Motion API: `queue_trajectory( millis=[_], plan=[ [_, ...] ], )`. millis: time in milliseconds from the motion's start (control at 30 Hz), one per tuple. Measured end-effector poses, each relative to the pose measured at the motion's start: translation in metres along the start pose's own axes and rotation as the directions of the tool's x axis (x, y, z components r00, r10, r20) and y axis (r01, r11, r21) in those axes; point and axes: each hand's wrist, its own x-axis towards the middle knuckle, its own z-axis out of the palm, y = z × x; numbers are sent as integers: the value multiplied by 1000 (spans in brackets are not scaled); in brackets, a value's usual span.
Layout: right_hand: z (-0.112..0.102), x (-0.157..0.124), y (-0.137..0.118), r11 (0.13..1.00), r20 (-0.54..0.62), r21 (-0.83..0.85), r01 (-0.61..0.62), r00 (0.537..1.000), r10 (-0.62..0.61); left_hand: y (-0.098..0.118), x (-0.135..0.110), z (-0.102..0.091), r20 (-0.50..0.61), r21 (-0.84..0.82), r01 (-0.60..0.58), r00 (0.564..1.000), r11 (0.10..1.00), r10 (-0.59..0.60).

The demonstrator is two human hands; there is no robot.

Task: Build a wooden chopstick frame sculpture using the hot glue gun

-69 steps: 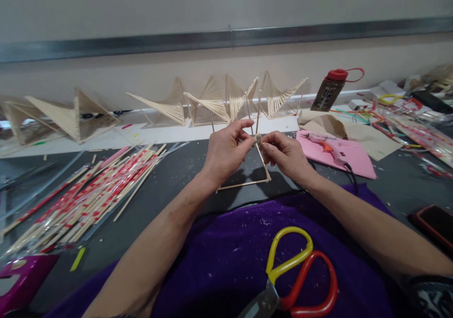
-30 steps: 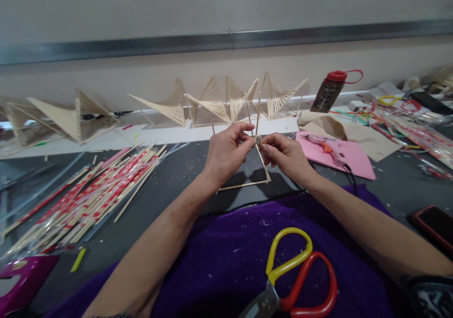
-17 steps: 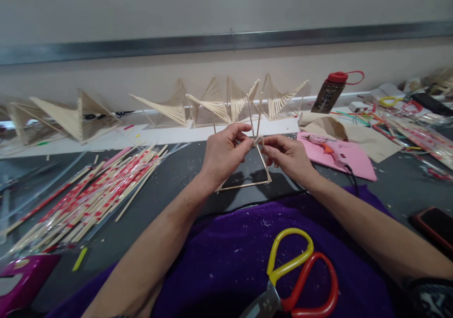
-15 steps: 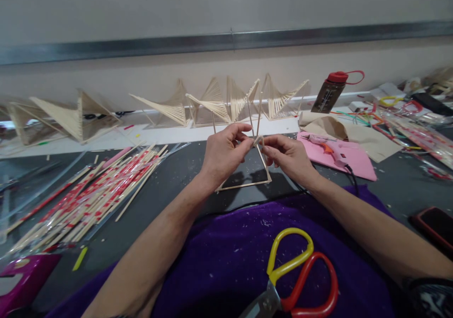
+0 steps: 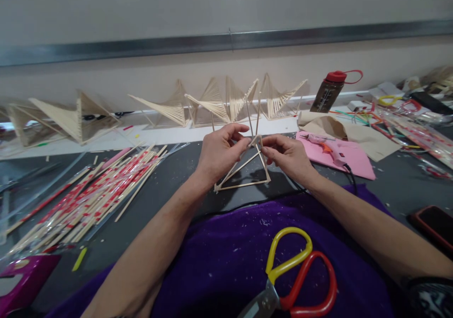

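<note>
Over the dark tabletop, both hands meet at a small open frame of thin wooden sticks (image 5: 244, 184). Its square base lies flat, and several sticks rise from it. My left hand (image 5: 221, 150) pinches a pale stick near a joint, its thumb and index finger close together. Just right of it, my right hand (image 5: 288, 155) grips the frame's upright stick between thumb and fingertips. The exact contact at the fingertips is partly hidden. Slanting sticks run from the base's near left corner up toward the joint.
Finished stick models (image 5: 208, 103) line the wall. Bundled sticks in plastic (image 5: 102, 190) lie left. On the right are a glue gun (image 5: 327, 148) on pink foam (image 5: 357, 166), a bottle (image 5: 327, 91) and a phone (image 5: 433, 228). Scissors (image 5: 288, 271) rest on purple cloth (image 5: 219, 261).
My left hand has shifted slightly left, opening a small gap from my right fingertips. Slanting sticks that were hidden now show beneath it. My right hand stays at the upright.
</note>
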Motion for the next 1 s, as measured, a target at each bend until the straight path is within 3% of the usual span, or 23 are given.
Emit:
queue_trajectory(
  millis=[467,667,1000],
  plan=[
    [-1,3,-3,991,-34,-125,53,998,-58,-1,-1,-2,130,79,15,991,997,-25],
    [1,5,-3,995,-23,-86,45,999,-47,-2,-1,-3,178,75,21,983,997,-34],
    [2,5,-3,999,-18,-34,26,999,-27,2,0,-3,144,-17,101,985,995,-98]
  ],
)
